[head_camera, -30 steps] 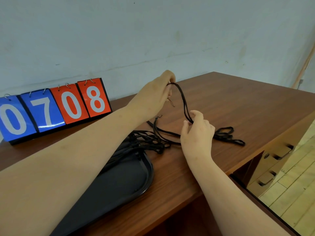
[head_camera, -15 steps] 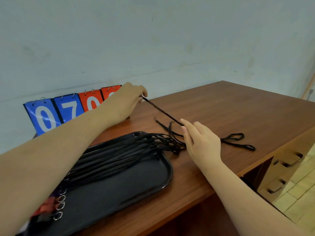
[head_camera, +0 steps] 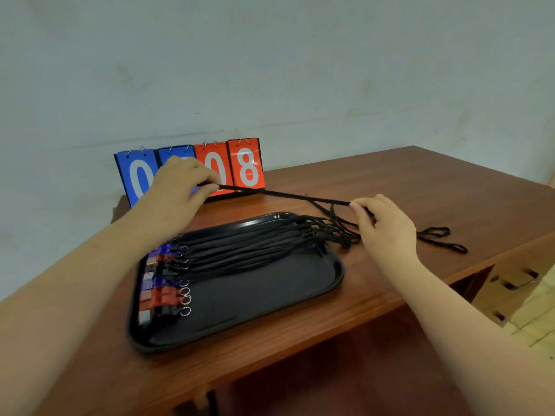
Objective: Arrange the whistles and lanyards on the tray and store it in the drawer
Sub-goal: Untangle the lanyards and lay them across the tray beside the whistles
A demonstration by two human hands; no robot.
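A black lanyard is stretched taut above the counter, just beyond the tray's far edge. The left hand pinches one end in front of the score flip-board at the counter's back edge. The right hand pinches the other end, so each grip is clamped on the cord.

The black tray sits near the front edge. The whistles are lined along its left end, and their cords are bundled toward its far right corner. Whether a whistle hangs on the held cord is hard to tell.

To do this step well, lower the cord flat beside the bundle, keep it taut until it lands, and tuck both ends inside the rim. Another loose lanyard lies near the right edge, above the drawers.
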